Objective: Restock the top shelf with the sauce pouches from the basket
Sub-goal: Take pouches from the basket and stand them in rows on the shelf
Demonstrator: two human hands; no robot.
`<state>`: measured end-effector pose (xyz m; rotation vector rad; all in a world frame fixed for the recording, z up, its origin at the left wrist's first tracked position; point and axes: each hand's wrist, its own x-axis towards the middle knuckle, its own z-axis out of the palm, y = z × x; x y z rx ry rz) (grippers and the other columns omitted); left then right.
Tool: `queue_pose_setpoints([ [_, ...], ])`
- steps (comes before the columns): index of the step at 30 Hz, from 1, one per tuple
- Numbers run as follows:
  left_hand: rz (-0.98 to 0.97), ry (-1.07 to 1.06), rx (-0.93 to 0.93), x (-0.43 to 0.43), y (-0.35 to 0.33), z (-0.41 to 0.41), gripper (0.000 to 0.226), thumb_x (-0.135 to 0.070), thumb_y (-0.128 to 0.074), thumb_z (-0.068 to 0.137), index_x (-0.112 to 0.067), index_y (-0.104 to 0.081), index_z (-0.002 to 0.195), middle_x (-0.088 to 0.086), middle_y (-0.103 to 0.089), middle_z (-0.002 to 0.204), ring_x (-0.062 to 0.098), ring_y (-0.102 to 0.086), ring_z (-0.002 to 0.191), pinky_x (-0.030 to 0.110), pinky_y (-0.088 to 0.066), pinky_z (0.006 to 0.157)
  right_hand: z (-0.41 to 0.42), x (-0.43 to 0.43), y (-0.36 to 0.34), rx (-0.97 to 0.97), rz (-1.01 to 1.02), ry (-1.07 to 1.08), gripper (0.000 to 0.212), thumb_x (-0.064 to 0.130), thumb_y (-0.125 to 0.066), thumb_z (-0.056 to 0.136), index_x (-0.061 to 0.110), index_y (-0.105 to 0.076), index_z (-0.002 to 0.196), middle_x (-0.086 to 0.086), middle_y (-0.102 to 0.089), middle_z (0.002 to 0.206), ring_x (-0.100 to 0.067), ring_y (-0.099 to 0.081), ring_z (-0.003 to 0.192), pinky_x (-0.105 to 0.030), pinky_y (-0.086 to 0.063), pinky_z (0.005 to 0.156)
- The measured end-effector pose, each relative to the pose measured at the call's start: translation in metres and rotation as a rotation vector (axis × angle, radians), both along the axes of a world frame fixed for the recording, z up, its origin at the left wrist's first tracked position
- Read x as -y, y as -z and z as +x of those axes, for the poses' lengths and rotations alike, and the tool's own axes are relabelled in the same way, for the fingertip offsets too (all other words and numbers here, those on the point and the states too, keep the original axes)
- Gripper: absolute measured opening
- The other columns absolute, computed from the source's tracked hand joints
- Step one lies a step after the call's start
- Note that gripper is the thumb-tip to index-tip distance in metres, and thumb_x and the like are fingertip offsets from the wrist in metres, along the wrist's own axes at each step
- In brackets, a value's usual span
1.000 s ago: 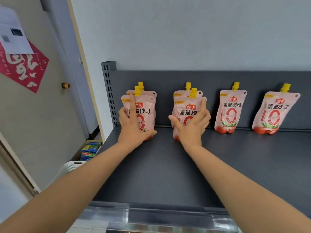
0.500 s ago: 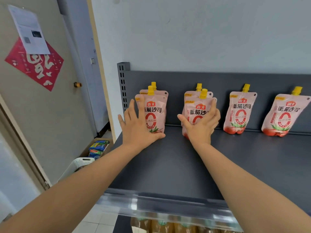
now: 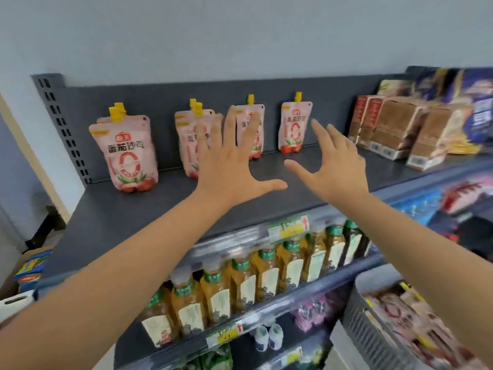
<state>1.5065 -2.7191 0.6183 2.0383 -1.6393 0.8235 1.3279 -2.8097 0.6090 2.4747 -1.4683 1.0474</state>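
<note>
Both hands are empty and spread wide: the left hand (image 3: 229, 166) hangs fingers-up in front of the middle pouches, while the right hand (image 3: 337, 166) floats beside it at about 3 o'clock, thumb splayed, gripping nothing. On the dark top shelf (image 3: 128, 217) the tomato sauce pouches stand along the back panel: a front-and-back pair at the far left (image 3: 125, 153), a second pair (image 3: 192, 140) partly hidden by the left fingers, then a pouch (image 3: 253, 129) at 12 o'clock of the left hand, and one more (image 3: 294, 126) to its right. Past that, at 2 o'clock, brown boxes (image 3: 392, 129) fill the shelf end. The grey basket (image 3: 373, 329) sits at the 5 o'clock corner, with blurred pink packs inside, so stock seems to remain. I judge the job partly done: the two left spots are doubled, the two on the right look single, and the front of the shelf is bare. Yellow drink bottles (image 3: 240, 284) line the tier below.
</note>
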Motion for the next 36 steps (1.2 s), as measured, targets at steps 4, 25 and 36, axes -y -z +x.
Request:
queue_pose_setpoints([
  [4, -0.004, 0.235, 0.045, 0.021, 0.022, -0.085, 0.126, -0.099, -0.030, 0.055, -0.026, 0.001, 0.153, 0.019, -0.005, 0.159, 0.040, -0.010, 0.144, 0.060, -0.009, 0.115, -0.095, -0.017, 0.015, -0.042, -0.034, 0.135, 0.088, 0.068, -0.049, 0.082, 0.030, -0.011, 0.152, -0.004, -0.026, 0.155, -0.032, -0.027, 0.139, -0.054, -0.030, 0.106],
  [25, 0.856, 0.388, -0.119, 0.187, 0.305, -0.410, 0.122, -0.091, -0.041, 0.064, -0.032, 0.033, 0.142, 0.012, 0.030, 0.155, 0.035, 0.016, 0.145, 0.057, 0.008, 0.115, -0.405, 0.160, 0.268, -0.210, 0.873, 0.326, 0.086, 0.049, -0.057, 0.087, 0.016, -0.009, 0.150, -0.011, -0.026, 0.151, -0.034, -0.032, 0.135, -0.046, -0.040, 0.101],
  [36, 1.044, 0.167, -0.155, 0.202, 0.371, -0.419, 0.118, -0.089, -0.037, 0.068, -0.027, 0.025, 0.147, 0.014, 0.014, 0.158, 0.037, 0.007, 0.145, 0.056, 0.002, 0.115, -0.405, 0.189, 0.397, -0.490, 1.257, 0.291, 0.133, 0.059, -0.077, 0.062, 0.011, 0.011, 0.149, -0.021, -0.018, 0.151, -0.041, -0.025, 0.138, -0.055, -0.032, 0.108],
])
